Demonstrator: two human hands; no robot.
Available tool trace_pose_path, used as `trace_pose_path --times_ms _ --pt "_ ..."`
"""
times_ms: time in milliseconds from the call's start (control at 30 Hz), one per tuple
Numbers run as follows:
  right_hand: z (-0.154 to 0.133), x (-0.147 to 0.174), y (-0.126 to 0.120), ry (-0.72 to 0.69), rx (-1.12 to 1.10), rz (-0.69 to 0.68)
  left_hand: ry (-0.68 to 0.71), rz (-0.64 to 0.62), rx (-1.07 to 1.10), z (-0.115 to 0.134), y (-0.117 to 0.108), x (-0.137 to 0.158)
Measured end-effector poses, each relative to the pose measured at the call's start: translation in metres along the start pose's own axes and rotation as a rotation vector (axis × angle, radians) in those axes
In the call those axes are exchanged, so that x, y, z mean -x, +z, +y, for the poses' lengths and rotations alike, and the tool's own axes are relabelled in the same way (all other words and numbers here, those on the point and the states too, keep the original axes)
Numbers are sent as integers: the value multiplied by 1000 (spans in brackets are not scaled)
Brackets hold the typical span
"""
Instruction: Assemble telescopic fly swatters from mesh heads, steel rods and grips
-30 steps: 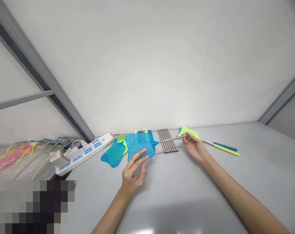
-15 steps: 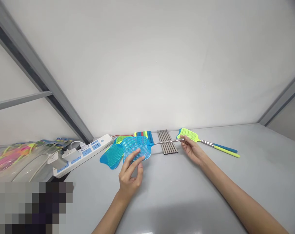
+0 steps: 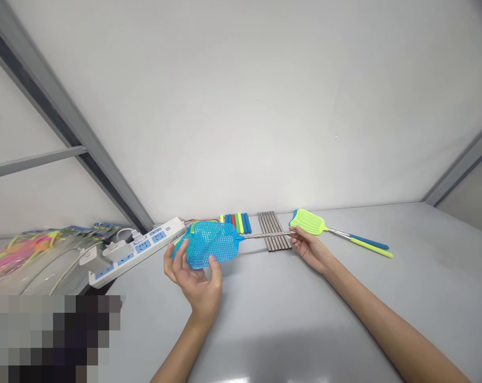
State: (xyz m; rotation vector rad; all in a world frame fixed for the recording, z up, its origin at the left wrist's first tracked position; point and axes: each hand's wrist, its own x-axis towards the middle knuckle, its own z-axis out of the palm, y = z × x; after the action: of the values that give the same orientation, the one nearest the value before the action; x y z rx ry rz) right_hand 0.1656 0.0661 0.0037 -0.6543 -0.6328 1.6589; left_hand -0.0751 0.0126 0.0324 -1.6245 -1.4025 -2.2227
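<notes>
Above the worktop (image 3: 272, 298), the metal rod (image 3: 262, 235) of a blue swatter (image 3: 228, 242) is clamped in the grip of the right hand (image 3: 310, 250); at its mesh head (image 3: 211, 244), the left hand's (image 3: 196, 284) fingers are spread apart, contact unclear. Steadying seems in hand; a firm pinch is called for. Beyond, metal tubes (image 3: 273, 231) are laid in a row.

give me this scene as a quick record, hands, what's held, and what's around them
right hand: pinching a metal rod
left hand: spread, fingers at a blue mesh head; contact unclear
held piece: blue mesh head fixed to the rod's end
behind it: row of coloured tubes, then row of bare metal rods
right side: yellow-green swatter overlapping a blue one
left side: white power strip with plugs in it
</notes>
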Motion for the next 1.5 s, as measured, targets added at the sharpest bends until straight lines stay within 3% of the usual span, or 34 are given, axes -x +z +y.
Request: trace_pose_path --times_ms 333,533,667,867,1200,1500 --pt "-1 0 -3 -14 -5 27 -545 -56 304 -31 -4 0" --pt "-5 -2 -7 -62 -4 40 -741 -119 398 -23 -2 0" --pt "-9 -2 -8 -79 9 32 -867 -272 458 -15 3 2" --pt "-15 -2 -11 -126 51 24 -990 -417 533 -10 5 9" --pt "-17 -5 -14 -122 137 17 -1178 -467 624 -2 3 11" --pt "-14 -5 -16 -118 152 -3 -1203 -444 630 -1 3 11"
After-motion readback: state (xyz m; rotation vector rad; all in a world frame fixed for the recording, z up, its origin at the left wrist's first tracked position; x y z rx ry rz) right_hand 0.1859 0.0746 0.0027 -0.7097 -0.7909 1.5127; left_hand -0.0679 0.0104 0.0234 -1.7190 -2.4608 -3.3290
